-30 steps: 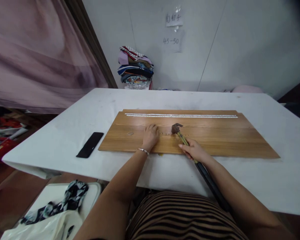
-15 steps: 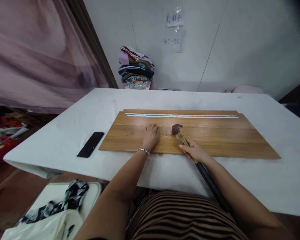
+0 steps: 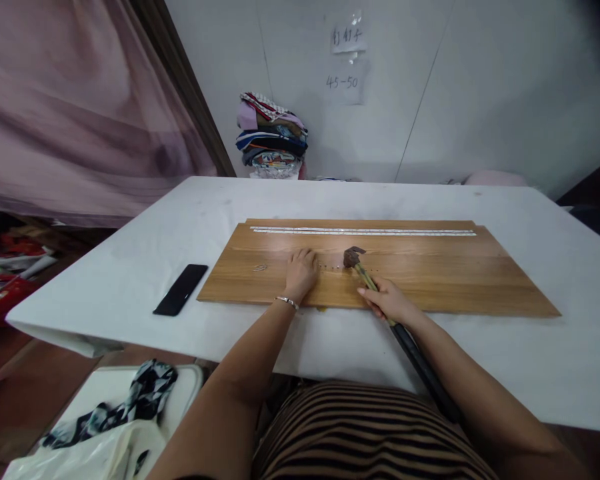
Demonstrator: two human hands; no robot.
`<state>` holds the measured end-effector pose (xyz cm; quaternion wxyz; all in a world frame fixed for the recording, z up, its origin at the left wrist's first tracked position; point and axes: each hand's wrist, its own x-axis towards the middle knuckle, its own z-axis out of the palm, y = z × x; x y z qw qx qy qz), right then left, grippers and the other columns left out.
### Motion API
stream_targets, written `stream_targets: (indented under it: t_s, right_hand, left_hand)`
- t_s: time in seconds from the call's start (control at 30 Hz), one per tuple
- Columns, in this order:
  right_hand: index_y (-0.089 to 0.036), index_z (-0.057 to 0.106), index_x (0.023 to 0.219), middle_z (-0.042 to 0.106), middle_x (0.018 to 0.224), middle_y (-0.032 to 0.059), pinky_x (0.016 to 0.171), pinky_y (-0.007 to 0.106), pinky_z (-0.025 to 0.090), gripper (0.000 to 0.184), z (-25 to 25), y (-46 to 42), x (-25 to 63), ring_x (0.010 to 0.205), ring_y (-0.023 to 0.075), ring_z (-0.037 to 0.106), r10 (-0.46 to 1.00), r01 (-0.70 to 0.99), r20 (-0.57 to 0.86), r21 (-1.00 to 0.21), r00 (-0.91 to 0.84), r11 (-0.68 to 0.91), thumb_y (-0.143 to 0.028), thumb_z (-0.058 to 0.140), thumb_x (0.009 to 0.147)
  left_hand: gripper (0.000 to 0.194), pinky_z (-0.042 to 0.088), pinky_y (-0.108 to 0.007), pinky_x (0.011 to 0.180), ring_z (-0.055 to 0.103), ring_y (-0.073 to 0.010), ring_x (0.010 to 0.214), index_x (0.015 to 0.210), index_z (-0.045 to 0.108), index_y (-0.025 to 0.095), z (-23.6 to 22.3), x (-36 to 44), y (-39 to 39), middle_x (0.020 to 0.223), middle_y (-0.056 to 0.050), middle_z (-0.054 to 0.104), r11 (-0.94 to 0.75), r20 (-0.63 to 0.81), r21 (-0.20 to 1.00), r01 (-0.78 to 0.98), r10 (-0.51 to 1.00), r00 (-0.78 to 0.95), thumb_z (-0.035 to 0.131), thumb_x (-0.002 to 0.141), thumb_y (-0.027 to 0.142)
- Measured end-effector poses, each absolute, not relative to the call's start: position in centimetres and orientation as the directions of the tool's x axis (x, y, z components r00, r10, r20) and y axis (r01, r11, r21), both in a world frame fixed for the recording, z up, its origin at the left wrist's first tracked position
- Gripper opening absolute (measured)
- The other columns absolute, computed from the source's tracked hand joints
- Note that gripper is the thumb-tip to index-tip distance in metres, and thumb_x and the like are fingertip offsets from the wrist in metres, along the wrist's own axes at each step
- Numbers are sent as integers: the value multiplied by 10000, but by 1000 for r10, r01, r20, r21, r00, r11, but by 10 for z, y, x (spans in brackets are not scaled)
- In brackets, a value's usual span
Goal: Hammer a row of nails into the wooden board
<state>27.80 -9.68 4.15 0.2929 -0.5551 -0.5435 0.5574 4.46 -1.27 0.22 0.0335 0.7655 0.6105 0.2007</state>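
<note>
Head view: the right grip (image 3: 389, 300) is wrapped round the hammer (image 3: 406, 341), its head over the wooden board (image 3: 445, 273) on the white table (image 3: 150, 227)! Left grip (image 3: 301, 272) on the board, fingertips hidden; clenched or released, can't tell.

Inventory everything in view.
Table: 1, white, centre
Board: 1, brown, on table
Hammer: 1, brown-yellow-black, over board
Strips: 2, white, board's far side
Loose nails: several, silvery, board's left
Dots: several, mostly dark, mid-board
Phone: 1, black, table's left
Wall: 1, pale, behind
Fabric stack: 1, multicoloured, by wall
Notes: 2, white, on wall
Curtain: 1, pink, left
Seat: 1, white, lower left
Patterned cloth: 1, black-white, on seat
Bag: 1, white, lower left
Striped top: 1, brown-black, bottom
Left hand: 1, on board
Right hand: 1, on hammer
</note>
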Motion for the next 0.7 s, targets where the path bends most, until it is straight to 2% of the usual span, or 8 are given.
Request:
stream_targets:
  t_s: [0.3,0.7]
  right_hand:
    - [-244,421,781,453,458,-102,322,196,300,352,41,-97,278,308,74,389,926,275,-313,-928,-214,-250,-480,683,774]
    - [-232,439,836,453,452,-111,326,193,306,269,41,-96,279,308,74,390,924,285,-314,-926,-217,-248,-401,647,805]
  left_hand:
    - [227,390,-404,1085,560,-236,1228,1028,665,215,3,45,-13,1254,-85,677,-248,257,288,925,950,175,446,973,190]
    - [244,388,-420,1096,558,-240,1236,1037,676,219,3,44,-12,1267,-96,674,-243,255,300,923,952,168,439,978,204]
